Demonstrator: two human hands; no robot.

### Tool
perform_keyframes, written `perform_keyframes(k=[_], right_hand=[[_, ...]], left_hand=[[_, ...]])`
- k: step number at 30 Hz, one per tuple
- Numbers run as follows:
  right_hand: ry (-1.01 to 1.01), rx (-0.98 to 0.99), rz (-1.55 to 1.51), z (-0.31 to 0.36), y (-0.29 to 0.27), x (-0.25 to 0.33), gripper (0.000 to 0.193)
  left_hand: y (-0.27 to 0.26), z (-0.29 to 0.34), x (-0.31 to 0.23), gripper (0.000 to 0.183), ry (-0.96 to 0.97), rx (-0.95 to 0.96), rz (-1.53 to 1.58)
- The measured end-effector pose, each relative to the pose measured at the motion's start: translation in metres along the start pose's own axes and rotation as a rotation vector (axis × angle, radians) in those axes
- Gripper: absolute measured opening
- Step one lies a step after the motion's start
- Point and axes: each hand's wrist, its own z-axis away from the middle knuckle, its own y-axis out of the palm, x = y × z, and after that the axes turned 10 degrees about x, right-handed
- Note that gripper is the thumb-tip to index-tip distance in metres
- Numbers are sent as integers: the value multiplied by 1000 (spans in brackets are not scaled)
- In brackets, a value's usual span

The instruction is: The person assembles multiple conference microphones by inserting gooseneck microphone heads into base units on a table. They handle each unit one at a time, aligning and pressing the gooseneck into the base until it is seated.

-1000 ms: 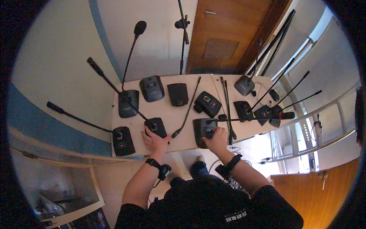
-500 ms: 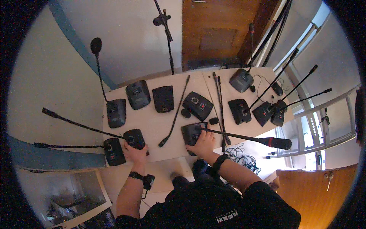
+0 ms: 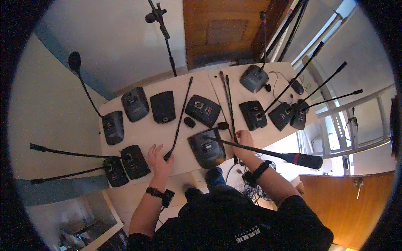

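Observation:
My left hand (image 3: 158,162) is open, its fingers apart, beside the lower end of a loose black gooseneck microphone (image 3: 181,121). Left of it, a black microphone base (image 3: 135,162) and another base (image 3: 115,171) stand side by side, with two long goosenecks pointing left. In front of me sits a larger black desk microphone base (image 3: 207,148); its gooseneck with a red ring reaches right, across my right wrist. My right hand (image 3: 244,141) is beside two loose black gooseneck rods (image 3: 229,113). Its fingers look loosely bent and apart, partly hidden by the gooseneck.
Several more black bases, such as a tilted one (image 3: 203,110), lie on the pale table (image 3: 142,134). Two foam windscreens lie near it, one of them round (image 3: 189,121). Microphones with raised goosenecks stand at the right. Coiled cables (image 3: 257,188) lie on the floor; a wooden cabinet (image 3: 347,205) stands lower right.
My left hand has let go of the small base and moved right to the loose gooseneck. My right hand has left the larger base and moved right to the rods. The view has shifted.

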Motion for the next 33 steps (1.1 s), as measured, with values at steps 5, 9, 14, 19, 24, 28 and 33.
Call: perform_keyframes(k=[5, 9, 14, 19, 24, 28, 33], right_hand=[[309, 186, 87, -13, 8, -13, 35], [434, 171, 95, -21, 15, -19, 31], [384, -75, -32, -19, 16, -35, 24], [374, -156, -387, -10, -3, -43, 18], [270, -183, -422, 26, -37, -34, 16], [254, -287, -513, 61, -50, -29, 16], [247, -494, -811, 95, -48, -48, 18]], left_hand=[[2, -25, -24, 39, -63, 172, 108], [7, -30, -14, 32, -150, 310, 185], [10, -43, -1, 35, -165, 368, 269], [4, -79, -3, 53, -136, 157, 227], [-12, -152, -25, 87, -280, 253, 267], [-20, -183, -67, 105, -392, 379, 160], [-20, -189, -89, 96, -510, 526, -55]])
